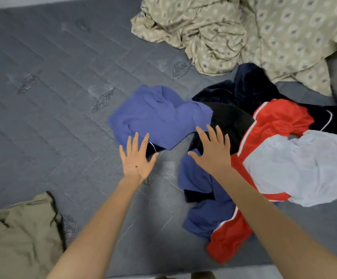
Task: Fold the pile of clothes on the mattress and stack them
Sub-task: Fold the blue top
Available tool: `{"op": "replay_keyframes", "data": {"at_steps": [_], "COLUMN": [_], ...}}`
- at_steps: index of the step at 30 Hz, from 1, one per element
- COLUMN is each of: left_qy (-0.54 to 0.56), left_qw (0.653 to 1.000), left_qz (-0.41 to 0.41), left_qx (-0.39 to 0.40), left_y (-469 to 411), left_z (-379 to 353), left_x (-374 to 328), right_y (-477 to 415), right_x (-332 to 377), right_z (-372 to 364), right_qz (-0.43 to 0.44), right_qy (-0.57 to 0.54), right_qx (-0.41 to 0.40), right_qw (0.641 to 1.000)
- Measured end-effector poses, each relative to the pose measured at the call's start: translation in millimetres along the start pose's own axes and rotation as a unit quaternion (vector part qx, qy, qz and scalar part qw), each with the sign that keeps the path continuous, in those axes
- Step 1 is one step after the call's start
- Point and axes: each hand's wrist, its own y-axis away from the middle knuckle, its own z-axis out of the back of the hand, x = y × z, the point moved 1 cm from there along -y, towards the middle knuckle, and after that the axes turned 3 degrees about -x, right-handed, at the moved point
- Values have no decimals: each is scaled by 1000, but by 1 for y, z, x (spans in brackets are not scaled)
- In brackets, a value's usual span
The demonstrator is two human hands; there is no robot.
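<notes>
We saw left hand spread open, empty, at blue shirt near edge; right hand likewise open, empty, over clothes pile on mattress

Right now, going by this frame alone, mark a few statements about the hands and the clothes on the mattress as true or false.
1. The left hand and the right hand are both open, fingers spread. True.
2. The clothes pile is folded and stacked. False: its garments lie crumpled.
3. A patterned beige sheet lies bunched at the far right of the mattress. True.
4. The left hand grips the red garment. False: it lies ungripped beside the right forearm.
5. A khaki garment lies apart, near left. True.
</notes>
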Motion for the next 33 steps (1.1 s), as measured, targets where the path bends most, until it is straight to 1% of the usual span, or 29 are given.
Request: {"op": "replay_keyframes", "data": {"at_steps": [3, 7, 10, 13, 15, 17, 19, 23, 25, 28, 30, 33], "left_qy": [11, 20, 31, 30, 10, 14, 31, 67, 125, 218, 249, 271], "left_qw": [1000, 999, 999, 999, 998, 993, 986, 979, 973, 944, 928, 916], "left_qz": [14, 16, 6, -1, -14, -23, -26, -27, -6, 53, 51, 63], "left_qx": [-8, -21, -28, -37, -65, -115, -159, -190, -194, -241, -273, -288], "left_y": [-33, -80, -113, -130, -137, -142, -144, -136, -125, -107, -91, -63], "left_z": [-35, -81, -112, -138, -149, -157, -157, -129, -98, -47, -10, 49], "left_x": [4, 11, 18, 26, 29, 31, 30, 24, 19, 21, 21, 17], "right_y": [-40, -90, -128, -156, -169, -177, -180, -171, -161, -139, -120, -92], "right_x": [-3, -5, -11, -20, -24, -26, -27, -20, -7, 19, 37, 62], "right_z": [-36, -89, -116, -133, -141, -147, -147, -126, -106, -68, -39, 11], "right_qz": [44, 86, 89, 79, 73, 89, 109, 124, 112, 72, 66, 60], "right_qy": [-26, -18, 3, 25, 50, 95, 100, -26, -98, -184, -229, -279], "right_qx": [-42, -61, -47, -61, -77, -110, -147, -161, -167, -157, -154, -138], "right_qw": [998, 994, 995, 995, 993, 985, 978, 979, 975, 968, 959, 949]}}
